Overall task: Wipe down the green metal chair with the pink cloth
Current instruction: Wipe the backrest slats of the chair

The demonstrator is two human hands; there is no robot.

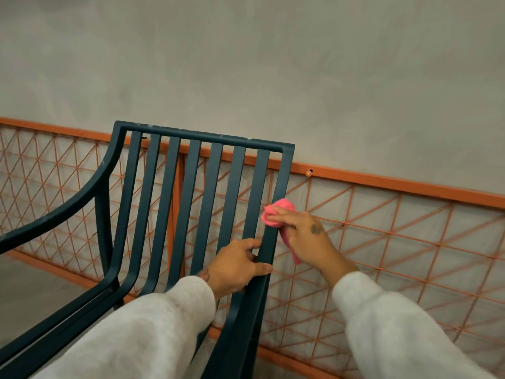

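Pink cloth [278,212] — bunched, slatted metal chair [188,192]

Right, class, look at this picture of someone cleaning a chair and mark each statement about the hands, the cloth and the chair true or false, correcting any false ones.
1. The right hand presses the pink cloth against the chair's outer right upright. True.
2. The left hand hangs free, touching nothing. False: it grips the green chair at the same upright, below the cloth.
3. The chair's back is made of vertical slats. True.
4. The cloth is spread flat over the top rail. False: it is bunched under the right hand, partway down the upright.
5. An orange lattice railing stands behind the chair. True.
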